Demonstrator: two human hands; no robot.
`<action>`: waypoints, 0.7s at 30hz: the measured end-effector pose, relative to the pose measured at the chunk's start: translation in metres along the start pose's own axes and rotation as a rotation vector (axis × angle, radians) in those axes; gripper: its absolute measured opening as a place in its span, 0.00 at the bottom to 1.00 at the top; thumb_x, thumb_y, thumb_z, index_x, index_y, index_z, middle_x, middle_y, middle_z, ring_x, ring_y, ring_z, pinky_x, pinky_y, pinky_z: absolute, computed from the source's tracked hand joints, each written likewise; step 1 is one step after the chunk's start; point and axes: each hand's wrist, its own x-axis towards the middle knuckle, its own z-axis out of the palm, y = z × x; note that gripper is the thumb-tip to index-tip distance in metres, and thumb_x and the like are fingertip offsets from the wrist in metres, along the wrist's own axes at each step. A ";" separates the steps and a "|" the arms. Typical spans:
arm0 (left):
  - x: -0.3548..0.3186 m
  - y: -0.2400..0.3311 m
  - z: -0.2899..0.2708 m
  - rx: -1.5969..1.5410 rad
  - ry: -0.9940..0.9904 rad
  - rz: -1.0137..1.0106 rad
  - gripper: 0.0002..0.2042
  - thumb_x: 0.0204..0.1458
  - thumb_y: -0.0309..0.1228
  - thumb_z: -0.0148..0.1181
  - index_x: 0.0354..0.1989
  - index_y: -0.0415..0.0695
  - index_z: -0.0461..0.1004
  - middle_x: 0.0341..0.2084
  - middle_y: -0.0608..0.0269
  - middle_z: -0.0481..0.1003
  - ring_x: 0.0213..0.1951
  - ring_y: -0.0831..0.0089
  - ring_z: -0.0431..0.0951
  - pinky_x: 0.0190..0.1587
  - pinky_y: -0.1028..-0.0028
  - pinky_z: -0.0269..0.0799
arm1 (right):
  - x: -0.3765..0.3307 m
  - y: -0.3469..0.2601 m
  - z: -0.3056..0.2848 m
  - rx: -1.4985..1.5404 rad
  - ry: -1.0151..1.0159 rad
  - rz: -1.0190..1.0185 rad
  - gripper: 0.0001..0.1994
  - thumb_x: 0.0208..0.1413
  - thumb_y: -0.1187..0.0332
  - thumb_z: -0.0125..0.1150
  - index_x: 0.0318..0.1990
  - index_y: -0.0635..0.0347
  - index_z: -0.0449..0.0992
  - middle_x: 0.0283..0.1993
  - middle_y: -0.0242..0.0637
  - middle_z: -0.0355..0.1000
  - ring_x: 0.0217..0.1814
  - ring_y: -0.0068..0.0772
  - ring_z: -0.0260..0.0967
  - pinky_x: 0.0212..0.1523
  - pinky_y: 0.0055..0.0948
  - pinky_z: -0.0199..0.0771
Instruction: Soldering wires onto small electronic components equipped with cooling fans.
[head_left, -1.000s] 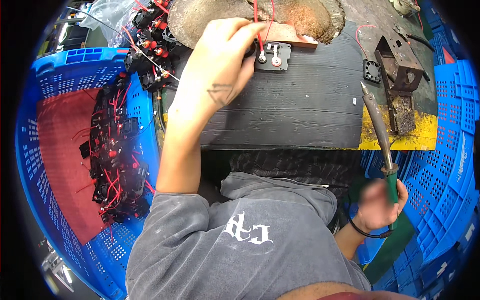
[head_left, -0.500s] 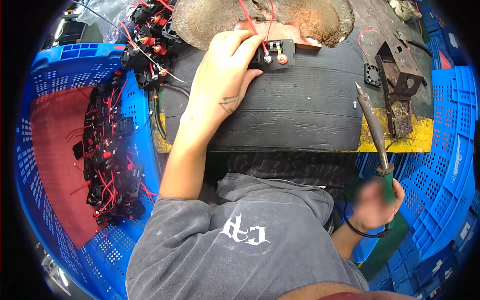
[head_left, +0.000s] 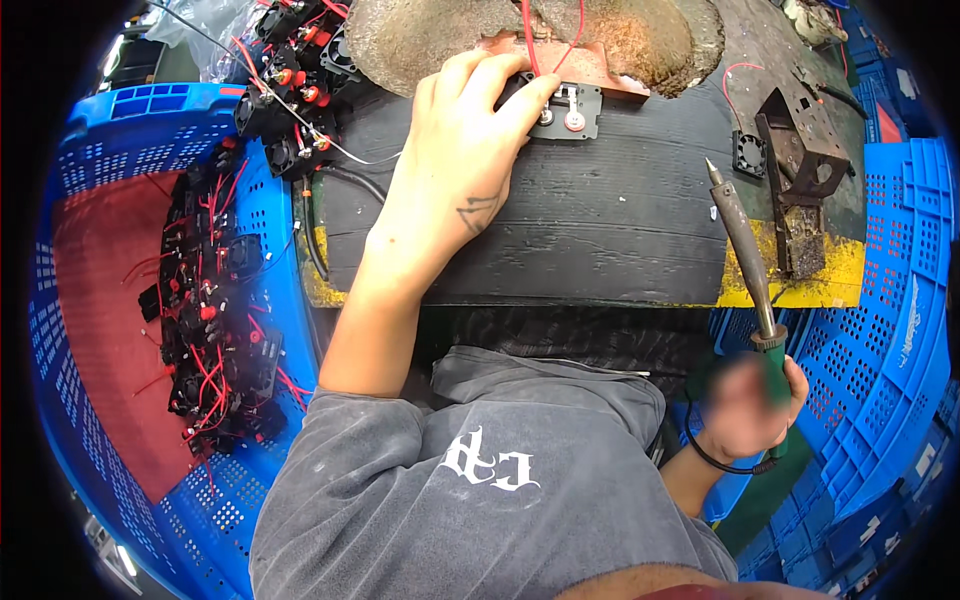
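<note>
A small black panel [head_left: 582, 128] with round metal terminals lies at the far side of the black work board, and red wires [head_left: 531, 42] run up from it. My left hand [head_left: 462, 140] is closed over the panel's left part, thumb and fingers gripping it near the wires. My fingers hide that side of it. Lower right, past the board's near edge, my right hand [head_left: 748, 410] is wrapped round the green handle of a soldering iron [head_left: 745, 245]. The iron's bare tip points up, away from the panel. Part of my right hand is blurred.
Behind the panel sits a copper-coloured block [head_left: 620, 82] on a crusty stone-like slab [head_left: 400, 50]. A rusty metal bracket [head_left: 800, 165] and a small fan [head_left: 748, 153] stand at right. Wired fan assemblies [head_left: 215, 310] fill a blue crate [head_left: 150, 105] at left; more [head_left: 290, 95] are heaped beside the slab.
My left hand has shifted slightly right with the panel, its thumb now up by the wires over the panel. The red wires lean differently. My right hand and the iron barely move.
</note>
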 end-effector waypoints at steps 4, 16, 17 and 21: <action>0.001 0.004 -0.001 -0.041 -0.015 -0.041 0.25 0.41 0.23 0.63 0.53 0.47 0.71 0.49 0.58 0.69 0.53 0.56 0.66 0.55 0.61 0.62 | 0.000 -0.002 0.001 0.017 -0.001 0.015 0.27 0.57 0.52 0.50 0.55 0.67 0.65 0.40 0.58 0.71 0.28 0.37 0.73 0.18 0.26 0.73; -0.029 -0.007 -0.026 -0.178 0.152 -0.247 0.18 0.41 0.20 0.63 0.43 0.42 0.74 0.41 0.54 0.73 0.46 0.56 0.72 0.51 0.64 0.66 | 0.003 -0.001 -0.004 -0.003 -0.016 -0.005 0.28 0.58 0.48 0.48 0.54 0.66 0.67 0.38 0.58 0.72 0.27 0.37 0.73 0.18 0.25 0.72; -0.034 -0.009 -0.030 -0.138 0.133 -0.278 0.13 0.42 0.21 0.63 0.39 0.42 0.75 0.37 0.55 0.74 0.42 0.57 0.73 0.48 0.65 0.68 | 0.004 0.000 -0.006 0.000 -0.016 -0.004 0.28 0.58 0.48 0.48 0.54 0.66 0.67 0.38 0.58 0.72 0.27 0.37 0.73 0.18 0.25 0.72; -0.052 -0.027 -0.028 0.112 0.039 -0.234 0.09 0.43 0.23 0.62 0.35 0.41 0.75 0.32 0.57 0.74 0.34 0.58 0.74 0.40 0.65 0.68 | 0.010 0.001 -0.009 -0.010 -0.004 -0.038 0.29 0.58 0.47 0.47 0.54 0.66 0.67 0.38 0.58 0.73 0.25 0.37 0.72 0.17 0.25 0.71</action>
